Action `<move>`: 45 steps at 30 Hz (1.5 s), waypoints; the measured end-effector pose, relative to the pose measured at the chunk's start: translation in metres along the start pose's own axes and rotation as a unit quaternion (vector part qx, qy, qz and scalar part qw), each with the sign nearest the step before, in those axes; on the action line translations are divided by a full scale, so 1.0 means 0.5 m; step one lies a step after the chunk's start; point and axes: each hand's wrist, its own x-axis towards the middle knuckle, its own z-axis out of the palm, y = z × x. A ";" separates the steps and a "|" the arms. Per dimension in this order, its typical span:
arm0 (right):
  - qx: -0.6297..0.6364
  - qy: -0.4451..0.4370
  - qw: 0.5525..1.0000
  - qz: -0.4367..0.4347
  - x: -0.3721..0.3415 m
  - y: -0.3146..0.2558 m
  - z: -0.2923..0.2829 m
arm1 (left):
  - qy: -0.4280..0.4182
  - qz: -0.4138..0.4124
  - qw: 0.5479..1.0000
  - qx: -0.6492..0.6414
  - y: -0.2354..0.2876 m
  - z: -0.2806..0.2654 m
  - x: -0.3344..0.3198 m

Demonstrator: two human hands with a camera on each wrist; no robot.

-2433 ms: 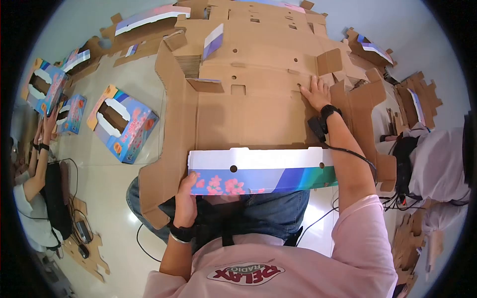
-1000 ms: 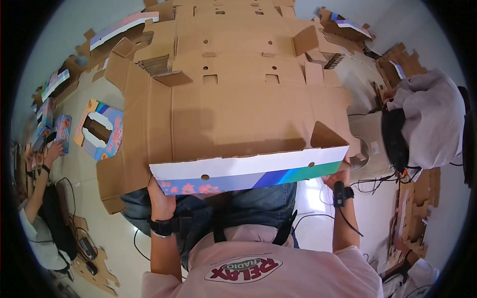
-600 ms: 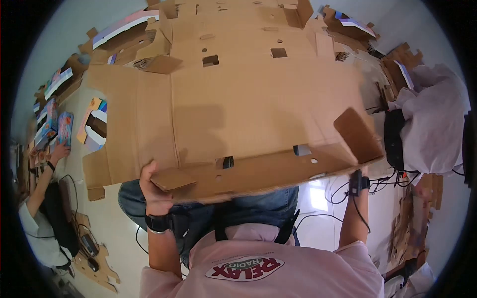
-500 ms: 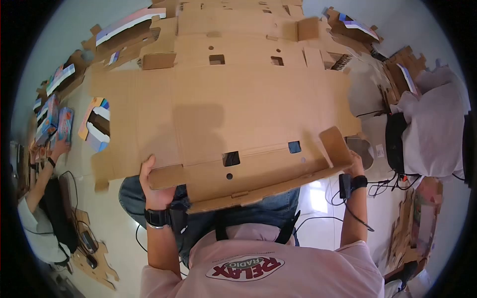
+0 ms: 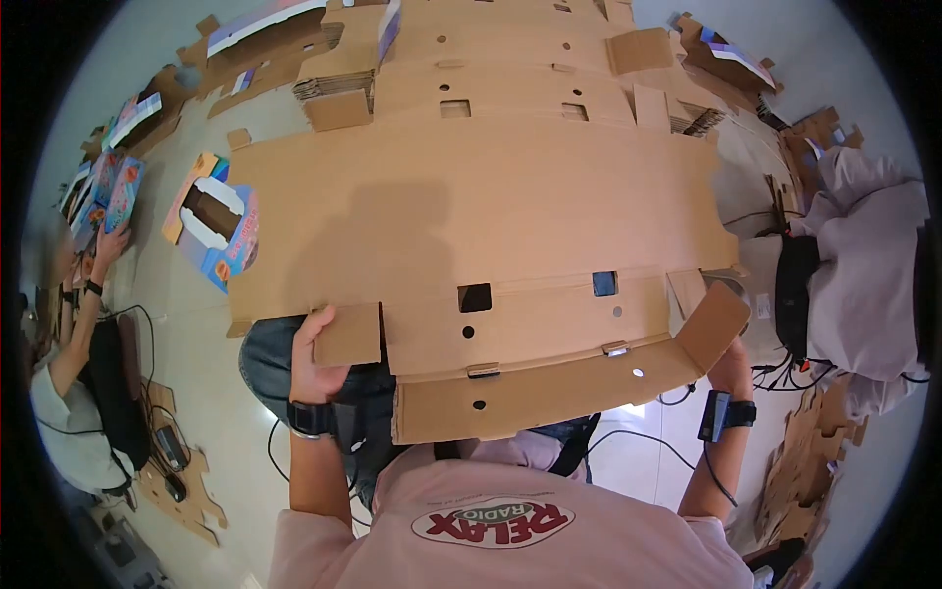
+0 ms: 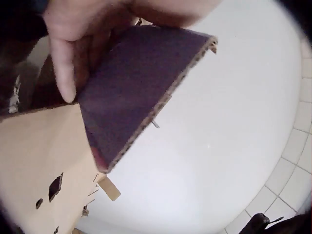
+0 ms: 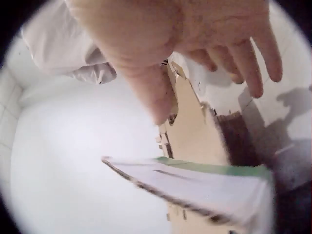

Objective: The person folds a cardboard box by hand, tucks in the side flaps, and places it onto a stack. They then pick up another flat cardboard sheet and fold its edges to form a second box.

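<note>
On my feed, the opened cardboard sheet point(image 5: 559, 196) lay brown face up in front of the person, its far edge over the stack of flat cardboard point(image 5: 510, 83) and its near side above the jeans point(image 5: 275, 358). Two square cutouts pierced the near strip. At the sheet's near-left corner I had the left grip point(image 5: 310, 371) pinching the left flap point(image 5: 351, 336), thumb on the brown face, fingers against the purple one. At the near-right corner the right grip point(image 5: 728, 368) was released, fingers straight and spread, just beside the right flap point(image 5: 714, 322); I couldn't tell whether they touched. Off the stack's left edge, a printed carton point(image 5: 222, 263) sat on the floor point(image 5: 196, 363). Farther left, another person's hand point(image 5: 113, 240) reached to printed boxes point(image 5: 120, 194).
</note>
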 end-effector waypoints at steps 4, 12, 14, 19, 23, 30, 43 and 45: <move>-0.142 0.107 0.984 -0.009 0.003 0.034 -0.051 | -0.029 0.058 0.996 0.065 0.002 0.014 -0.019; -0.179 0.364 0.871 -0.275 -0.053 -0.076 0.159 | -0.027 0.124 0.983 0.133 -0.010 0.038 -0.031; -0.309 0.294 0.824 -0.374 -0.077 -0.094 0.224 | -0.016 0.114 0.983 0.145 -0.010 0.030 -0.028; -0.420 0.141 0.842 -0.308 -0.068 -0.069 0.244 | -0.001 0.118 0.987 0.109 -0.025 0.024 -0.039; -0.504 0.221 0.797 -0.248 -0.028 0.014 0.166 | 0.004 0.149 0.988 -0.039 -0.080 0.066 -0.097; -0.111 0.320 0.941 0.026 -0.030 0.132 0.090 | -0.071 0.027 0.983 0.169 -0.148 0.078 -0.114; -0.086 -0.012 0.995 -0.055 0.015 0.057 0.209 | -0.108 0.191 0.933 0.283 -0.099 0.185 -0.070; -0.101 0.005 0.987 -0.124 0.001 0.028 0.227 | -0.101 0.215 0.927 0.290 -0.083 0.224 -0.089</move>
